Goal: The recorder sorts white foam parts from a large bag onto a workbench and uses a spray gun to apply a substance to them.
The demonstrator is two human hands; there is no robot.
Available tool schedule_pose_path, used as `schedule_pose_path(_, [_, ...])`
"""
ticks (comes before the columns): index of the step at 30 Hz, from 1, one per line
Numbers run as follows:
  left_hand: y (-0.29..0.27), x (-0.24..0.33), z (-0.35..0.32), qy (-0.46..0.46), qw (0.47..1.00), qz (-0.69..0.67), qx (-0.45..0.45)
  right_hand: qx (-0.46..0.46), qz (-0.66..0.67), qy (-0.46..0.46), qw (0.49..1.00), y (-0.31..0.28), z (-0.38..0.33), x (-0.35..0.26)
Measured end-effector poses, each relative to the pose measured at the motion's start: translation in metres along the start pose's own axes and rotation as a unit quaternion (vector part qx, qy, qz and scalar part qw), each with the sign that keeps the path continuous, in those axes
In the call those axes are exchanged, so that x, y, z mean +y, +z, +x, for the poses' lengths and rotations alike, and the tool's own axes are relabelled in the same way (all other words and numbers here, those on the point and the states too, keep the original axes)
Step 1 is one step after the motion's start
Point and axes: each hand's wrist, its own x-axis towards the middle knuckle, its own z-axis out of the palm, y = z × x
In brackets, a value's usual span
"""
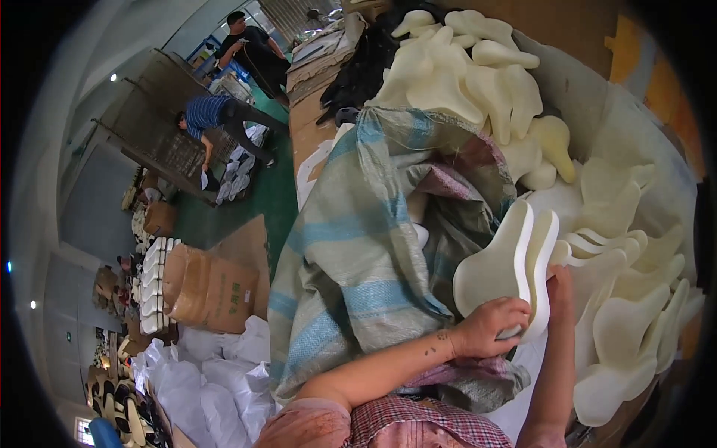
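Note:
My left hand (491, 328) is closed on the near edge of two cream foam bicycle saddle pads (489, 272), held upright side by side. My right hand (560, 291) grips the same pads at their right side; its fingers are partly hidden behind them. Just left of the pads, a grey-green woven sack (340, 261) with blue stripes stands with its mouth open and its rim folded. Inside the sack, part of a pale piece (420, 235) shows. Close to my right hand, more cream saddle pads (627, 321) lie in a loose heap.
A further heap of saddle pads (441, 71) rises behind the sack, beside black pieces (358, 63). At left are a cardboard carton (209, 287), stacked white pads (154, 284) and white plastic bags (224, 381). Two people (213, 116) (250, 48) are farther back on the green floor.

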Motion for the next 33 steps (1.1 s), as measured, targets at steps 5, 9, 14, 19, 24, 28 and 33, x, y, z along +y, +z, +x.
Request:
schedule_pose_path(5, [-0.044,-0.029,0.017,-0.307,0.808,-0.344,0.367,0.113,-0.111,-0.058,0.986,0.065,-0.017,0.014])
schedule_pose_path(9, [-0.059,-0.06,-0.009,-0.501,0.696,-0.44,0.266,0.119,-0.192,-0.07,0.972,0.081,-0.018,0.036])
schedule_pose_path(14, [-0.082,0.009,0.0,-0.413,0.879,-0.202,0.124,0.101,-0.27,-0.175,0.941,0.086,-0.069,-0.003])
schedule_pose_path(19, [-0.047,0.1,0.049,-0.212,0.973,-0.087,0.03,0.089,-0.269,-0.215,0.935,0.065,-0.097,-0.06])
schedule_pose_path(24, [-0.002,0.074,0.046,-0.155,0.969,-0.092,-0.169,0.186,-0.313,-0.105,0.925,-0.049,-0.152,-0.096])
schedule_pose_path(28, [0.051,0.022,0.023,-0.132,0.977,0.035,-0.165,0.351,-0.436,-0.093,0.824,-0.095,-0.209,-0.1])
schedule_pose_path(33, [0.086,0.011,0.022,-0.233,0.966,-0.089,-0.07,0.342,-0.58,-0.118,0.73,-0.038,-0.262,-0.094])
